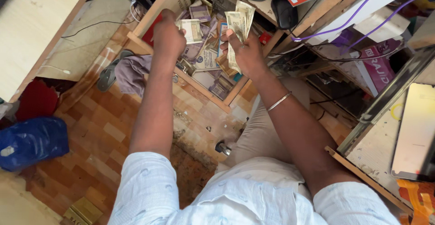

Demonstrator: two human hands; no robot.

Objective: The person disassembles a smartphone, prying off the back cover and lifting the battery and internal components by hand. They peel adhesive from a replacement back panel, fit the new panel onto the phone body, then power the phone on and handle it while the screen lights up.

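My left hand [168,36] grips a single pale banknote [190,30] over an open wooden drawer [206,93]. My right hand [244,52] holds a folded sheaf of banknotes [239,23] upright, just to the right of the other hand. A thin metal bangle [278,101] circles my right forearm. Beneath both hands the drawer holds several loose banknotes and papers [204,55]. I wear a white shirt with short sleeves and beige trousers.
A blue plastic bag [31,141] and a red cloth [36,100] lie on the tiled floor at left, with a grey sandal [108,73] and a cloth [131,73] nearby. Purple cables [358,14], a black mouse [284,11] and boxes crowd the shelves at right. A phone [414,132] lies at far right.
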